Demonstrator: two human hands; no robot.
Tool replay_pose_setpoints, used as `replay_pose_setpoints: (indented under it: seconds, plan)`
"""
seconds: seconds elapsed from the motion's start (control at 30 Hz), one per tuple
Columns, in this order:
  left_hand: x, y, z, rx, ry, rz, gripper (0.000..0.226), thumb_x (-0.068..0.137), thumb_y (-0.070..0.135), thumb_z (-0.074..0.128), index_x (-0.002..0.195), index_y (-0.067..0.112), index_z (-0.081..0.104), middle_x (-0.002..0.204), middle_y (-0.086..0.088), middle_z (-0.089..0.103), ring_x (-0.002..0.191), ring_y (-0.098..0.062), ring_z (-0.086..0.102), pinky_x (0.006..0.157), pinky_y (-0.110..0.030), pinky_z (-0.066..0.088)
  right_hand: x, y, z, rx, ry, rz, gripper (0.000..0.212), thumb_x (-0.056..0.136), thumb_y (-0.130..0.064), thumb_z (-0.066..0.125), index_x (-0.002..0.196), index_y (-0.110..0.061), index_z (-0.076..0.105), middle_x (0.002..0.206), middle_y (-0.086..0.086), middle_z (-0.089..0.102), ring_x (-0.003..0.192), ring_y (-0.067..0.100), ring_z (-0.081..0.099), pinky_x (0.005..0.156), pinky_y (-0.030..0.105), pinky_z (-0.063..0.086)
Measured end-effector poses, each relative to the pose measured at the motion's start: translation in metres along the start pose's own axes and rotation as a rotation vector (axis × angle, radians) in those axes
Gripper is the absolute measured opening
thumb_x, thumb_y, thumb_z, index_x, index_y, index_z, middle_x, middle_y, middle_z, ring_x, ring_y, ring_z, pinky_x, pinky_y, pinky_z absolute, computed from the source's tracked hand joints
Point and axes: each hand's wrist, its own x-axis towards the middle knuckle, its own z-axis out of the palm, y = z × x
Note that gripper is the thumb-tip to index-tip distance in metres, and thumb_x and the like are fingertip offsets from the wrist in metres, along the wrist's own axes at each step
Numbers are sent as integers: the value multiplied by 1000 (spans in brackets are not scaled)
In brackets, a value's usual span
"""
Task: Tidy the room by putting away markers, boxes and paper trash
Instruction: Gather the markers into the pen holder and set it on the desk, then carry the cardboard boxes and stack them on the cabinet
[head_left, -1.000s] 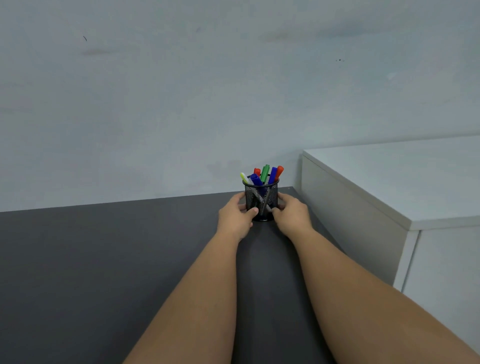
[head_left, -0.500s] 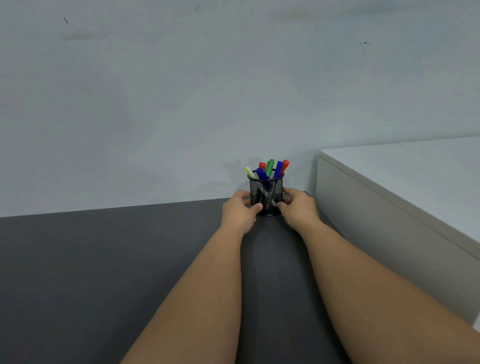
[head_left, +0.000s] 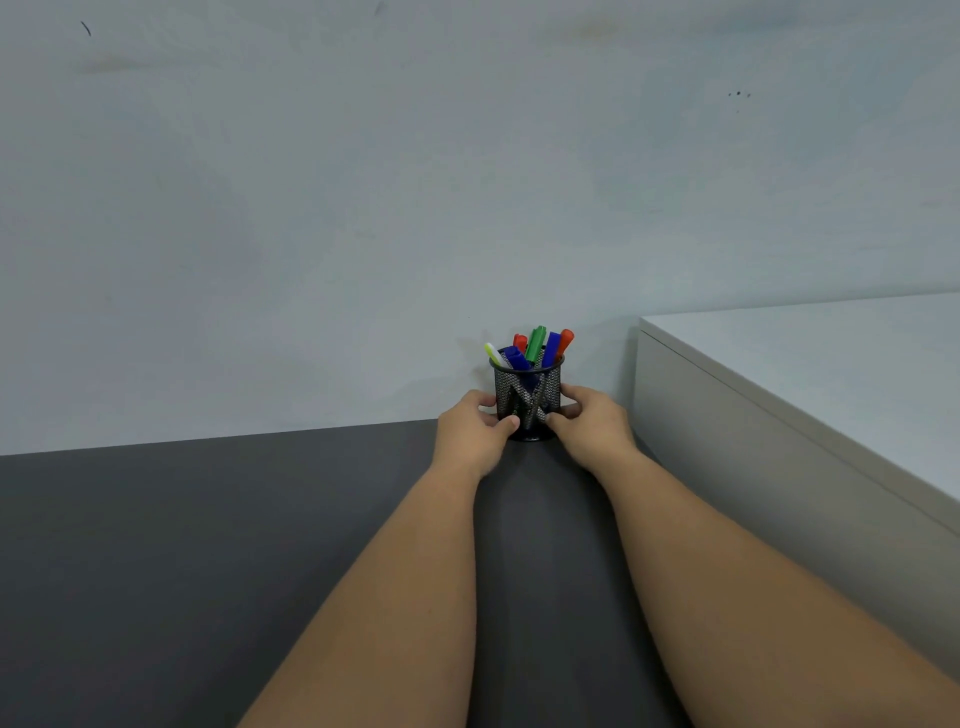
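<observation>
- Since the earlier frames, hands and holder have kept their grip and their place against the wall, while the white cabinet has slid further toward the right edge of the view.
- A pale blue-grey wall (head_left: 363, 208) fills the upper half, marked with a few small dark specks.
- Below it lies the dark grey tabletop (head_left: 156, 545), matte and plain, running back to meet the wall.
- On the right stands a white cabinet (head_left: 810, 374), its top higher than the tabletop and its side near the right hand.
- Both bare forearms reach forward from the bottom edge.
- The left hand (head_left: 470, 434) cups the holder's left side, fingers curled round it and thumb pressed on the front mesh.
- The right hand (head_left: 592, 423) mirrors it on the right side, fingers wrapped behind, thumb on the front.
- Between them the black mesh pen holder (head_left: 527, 395) stands upright on the tabletop, at its far edge by the wall.
- Inside it the markers (head_left: 535, 345) lean at angles: green, blue, two orange-red, and a yellow-tipped one tilting left.
</observation>
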Motion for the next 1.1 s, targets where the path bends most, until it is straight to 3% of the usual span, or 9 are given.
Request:
replay_pose_setpoints:
  seconds: [0.13, 0.3, 0.4, 0.53, 0.6, 0.8, 1.1]
  plan:
    - [2, 0, 0, 21, 11, 2, 35, 85, 30, 72, 115, 15, 60, 85, 3, 65, 82, -11, 60, 62, -17, 38, 6, 4, -1, 42, -41, 5, 50, 86, -21, 67, 134, -27, 56, 95, -2, 72, 88, 14, 62, 79, 27, 46]
    - [-7, -1, -7, 65, -8, 7, 35, 86, 28, 71, 117, 16, 61, 87, 5, 64, 84, -9, 59, 69, -18, 40, -5, 0, -3, -3, -69, -35, 48, 86, -18, 64, 132, -26, 57, 83, -10, 67, 83, 11, 61, 73, 23, 43]
    - [-21, 0, -15, 142, -50, 31, 35, 86, 27, 71, 119, 18, 63, 92, 7, 65, 87, -9, 59, 75, -17, 41, -18, -3, -10, -114, -108, -67, 46, 86, -12, 58, 130, -24, 58, 110, 2, 71, 105, 21, 63, 88, 25, 47]
    - [-53, 4, -29, 339, -80, 64, 34, 87, 26, 68, 120, 18, 64, 113, -1, 67, 104, -16, 62, 90, -23, 43, -47, -8, -20, -378, -171, -63, 56, 89, -18, 54, 143, -21, 44, 139, 9, 54, 126, 26, 51, 104, 34, 43]
    - [-76, 9, -35, 421, -93, 75, 32, 89, 27, 64, 120, 19, 65, 117, -3, 65, 108, -19, 60, 93, -26, 44, -68, -12, -29, -431, -199, -66, 55, 90, -20, 52, 144, -23, 43, 142, 9, 51, 124, 25, 51, 102, 34, 44]
    - [-159, 32, -49, 529, -108, 77, 30, 93, 28, 56, 120, 21, 68, 124, -4, 62, 116, -22, 57, 99, -31, 44, -137, -18, -58, -503, -259, -124, 37, 91, -22, 47, 123, -23, 66, 134, 0, 60, 124, 22, 53, 104, 30, 43]
    - [-290, 75, -53, 626, -102, 31, 39, 96, 31, 48, 132, 19, 60, 140, -4, 55, 129, -23, 50, 106, -33, 40, -245, -19, -112, -540, -375, -254, 43, 92, -28, 40, 131, -26, 58, 143, 1, 52, 128, 23, 49, 104, 34, 41]
